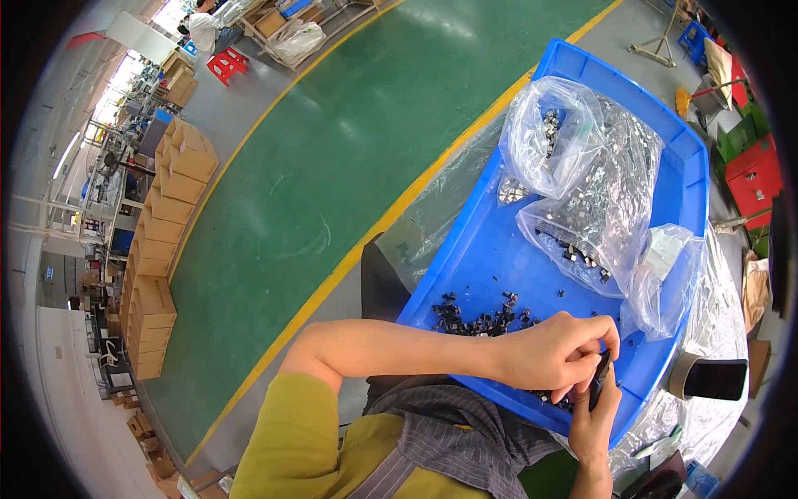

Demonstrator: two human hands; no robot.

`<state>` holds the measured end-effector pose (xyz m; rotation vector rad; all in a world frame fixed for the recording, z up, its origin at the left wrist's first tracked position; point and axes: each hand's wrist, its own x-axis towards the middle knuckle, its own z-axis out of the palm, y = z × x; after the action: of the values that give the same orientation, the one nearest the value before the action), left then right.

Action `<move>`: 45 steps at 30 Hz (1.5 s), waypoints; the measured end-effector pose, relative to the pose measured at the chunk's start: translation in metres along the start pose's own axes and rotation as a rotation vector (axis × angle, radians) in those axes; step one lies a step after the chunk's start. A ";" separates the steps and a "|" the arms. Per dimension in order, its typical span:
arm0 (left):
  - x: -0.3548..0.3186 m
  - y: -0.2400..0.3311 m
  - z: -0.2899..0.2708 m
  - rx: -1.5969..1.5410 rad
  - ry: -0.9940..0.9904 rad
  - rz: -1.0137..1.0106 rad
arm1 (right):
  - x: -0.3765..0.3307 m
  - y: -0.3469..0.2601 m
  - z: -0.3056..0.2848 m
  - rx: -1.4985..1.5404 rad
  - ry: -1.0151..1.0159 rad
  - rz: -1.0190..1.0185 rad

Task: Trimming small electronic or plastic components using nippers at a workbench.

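Note:
My left hand [555, 352] and my right hand [595, 416] meet over the near edge of a blue plastic tray [486, 249]. Both pinch a small dark flat part [600, 376] between their fingertips. Several small black parts [486, 320] lie loose on the tray floor just left of my left hand. More of them show under my hands. Clear plastic bags [582, 166] with small metal pieces fill the far half of the tray.
A roll of tape [683, 374] and a dark phone-like slab [716, 378] lie right of the tray on clear plastic sheeting. Stacked cardboard boxes [162, 249] line the green floor at left. Red and green crates [752, 166] stand at right.

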<state>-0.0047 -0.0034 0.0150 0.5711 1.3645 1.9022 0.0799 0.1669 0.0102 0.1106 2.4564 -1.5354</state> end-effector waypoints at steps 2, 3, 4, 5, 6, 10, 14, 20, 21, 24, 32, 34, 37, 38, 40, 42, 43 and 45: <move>0.001 -0.002 -0.001 -0.072 -0.024 -0.023 | 0.001 0.001 0.001 -0.020 0.027 -0.044; 0.001 -0.002 -0.001 -0.071 -0.025 -0.024 | 0.000 0.002 -0.001 -0.019 0.029 -0.043; 0.001 -0.001 0.000 -0.063 -0.042 -0.042 | -0.002 0.004 -0.003 -0.034 0.006 -0.024; -0.001 0.001 0.000 -0.055 -0.057 -0.060 | -0.004 0.005 -0.005 -0.048 -0.017 -0.005; -0.003 0.005 0.001 -0.045 -0.064 -0.085 | -0.005 0.004 -0.008 -0.046 -0.017 -0.004; -0.006 -0.008 0.008 0.030 -0.025 0.018 | -0.007 0.000 -0.013 0.057 -0.165 0.109; -0.005 -0.009 0.007 -0.019 -0.088 -0.069 | -0.013 0.001 -0.016 0.136 -0.190 0.154; -0.010 -0.001 -0.009 0.058 -0.040 -0.150 | 0.006 -0.001 -0.020 0.189 -0.338 0.122; -0.010 0.006 -0.005 0.118 -0.015 -0.148 | 0.003 -0.002 -0.022 0.221 -0.350 0.110; -0.010 0.007 -0.003 0.030 0.041 -0.099 | 0.007 -0.005 -0.028 0.294 -0.373 0.026; -0.005 0.005 -0.003 0.021 -0.009 -0.101 | 0.003 0.004 -0.033 0.330 -0.371 -0.044; -0.005 0.002 -0.004 -0.003 -0.040 -0.099 | 0.000 0.007 -0.031 0.366 -0.362 -0.069; -0.007 0.001 -0.002 0.008 -0.017 -0.088 | -0.001 0.010 -0.029 0.360 -0.359 -0.111; -0.007 0.000 -0.003 0.011 -0.019 -0.093 | 0.000 0.009 -0.030 0.365 -0.356 -0.112; -0.007 -0.001 -0.004 0.045 -0.030 -0.057 | 0.000 0.007 -0.032 0.309 -0.372 -0.092; -0.006 0.000 -0.004 0.040 -0.030 -0.059 | 0.000 0.009 -0.029 0.295 -0.344 -0.098; -0.006 0.000 -0.004 0.035 -0.026 -0.057 | 0.000 0.010 -0.027 0.276 -0.320 -0.105; -0.007 -0.002 -0.004 0.003 -0.003 -0.052 | 0.000 0.011 -0.024 0.286 -0.305 -0.125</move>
<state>-0.0024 -0.0107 0.0124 0.5348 1.3676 1.8569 0.0780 0.1936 0.0104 -0.2161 2.0347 -1.7983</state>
